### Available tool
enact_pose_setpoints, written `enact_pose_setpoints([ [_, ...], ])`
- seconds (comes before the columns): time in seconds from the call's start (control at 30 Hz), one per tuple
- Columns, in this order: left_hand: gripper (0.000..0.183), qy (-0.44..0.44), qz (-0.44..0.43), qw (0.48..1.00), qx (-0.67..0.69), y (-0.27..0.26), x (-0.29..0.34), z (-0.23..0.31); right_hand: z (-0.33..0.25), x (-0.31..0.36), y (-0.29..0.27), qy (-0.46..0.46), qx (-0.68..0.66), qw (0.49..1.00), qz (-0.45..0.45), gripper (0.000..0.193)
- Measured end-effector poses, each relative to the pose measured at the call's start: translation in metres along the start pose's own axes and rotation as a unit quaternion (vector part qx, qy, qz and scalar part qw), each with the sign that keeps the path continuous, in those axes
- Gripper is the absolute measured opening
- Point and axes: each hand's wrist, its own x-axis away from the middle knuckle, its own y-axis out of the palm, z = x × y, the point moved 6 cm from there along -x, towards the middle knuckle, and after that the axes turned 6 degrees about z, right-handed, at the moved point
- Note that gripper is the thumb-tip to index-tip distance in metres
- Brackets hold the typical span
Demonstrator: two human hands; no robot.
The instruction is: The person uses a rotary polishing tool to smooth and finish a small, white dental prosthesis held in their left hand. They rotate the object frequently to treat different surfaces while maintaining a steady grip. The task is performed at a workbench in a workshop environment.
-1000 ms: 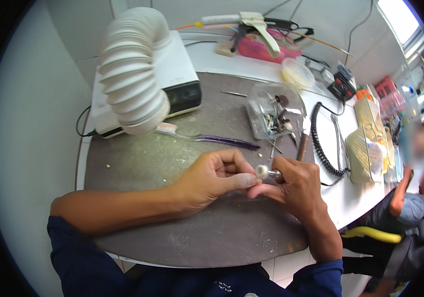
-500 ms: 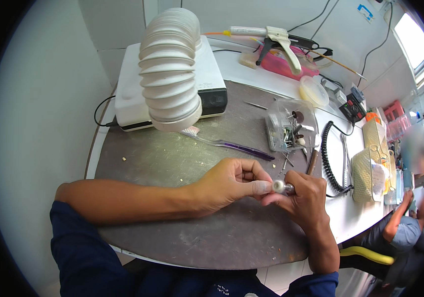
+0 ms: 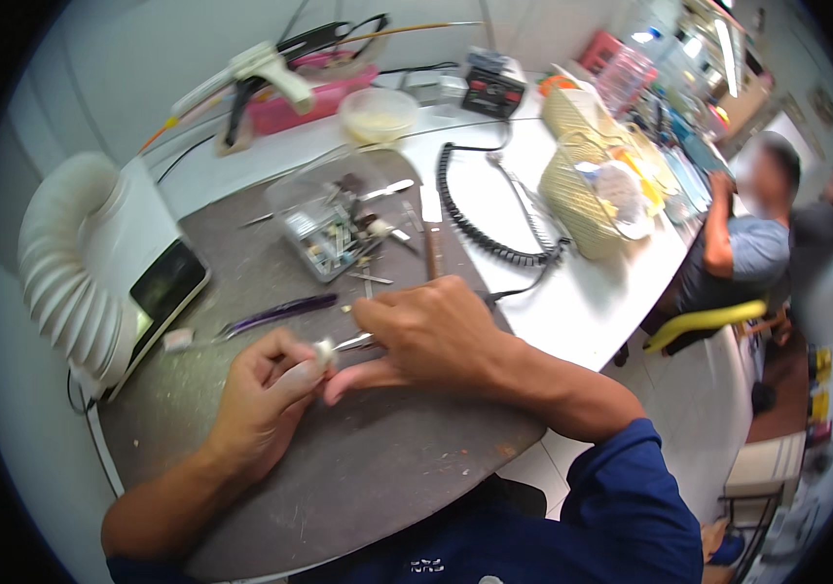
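Handpiece (image 3: 357, 341) rests in right hand (image 3: 433, 326), white tip (image 3: 324, 350) by left hand (image 3: 266, 401).

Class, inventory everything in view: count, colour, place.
Hose: 1, white, far left
Machine: 1, white-black, left
Mat: 1, grey, lower left
Toothbrush: 1, purple, on mat
Box: 1, clear, on mat
Dispenser: 1, white-black, back left
Tray: 1, pink, back
Coiled cord: 1, black, centre
Baskets: 2, cream, right
Chair: 1, yellow, right
Co-workers: 2, grey-clad, far right
Tool: 1, silver, over mat
Left hand: 1, bare, by tool
Right hand: 1, bare, holding tool
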Motion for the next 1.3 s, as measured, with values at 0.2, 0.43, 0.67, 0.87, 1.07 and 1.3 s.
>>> enact_pose_setpoints([
  [0.2, 0.015, 0.013, 0.016, 0.999, -0.032, 0.004, 0.001, 0.003, 0.001, 0.004, -0.004, -0.033, -0.015, 0.998, 0.05, 0.067],
  [0.43, 0.017, 0.017, 0.005, 0.999, -0.031, 0.009, 0.0, 0.003, 0.002, 0.005, -0.001, -0.007, -0.027, 0.999, 0.028, 0.071],
  [0.67, 0.016, 0.032, 0.006, 0.999, -0.021, 0.008, 0.001, 0.004, 0.003, 0.005, -0.002, -0.002, -0.02, 0.999, 0.036, 0.073],
  [0.87, 0.017, 0.035, 0.001, 0.999, -0.025, 0.005, 0.001, 0.003, 0.004, 0.004, 0.0, 0.01, -0.015, 1.0, 0.025, 0.073],
  [1.07, 0.016, 0.042, 0.011, 0.999, -0.026, 0.005, 0.0, 0.002, 0.004, 0.006, -0.003, 0.02, -0.054, 0.998, 0.0, 0.068],
  [1.3, 0.019, 0.077, 0.033, 0.993, -0.086, 0.007, 0.002, 0.0, -0.015, 0.012, -0.024, -0.061, -0.196, 0.973, 0.102, 0.026],
])
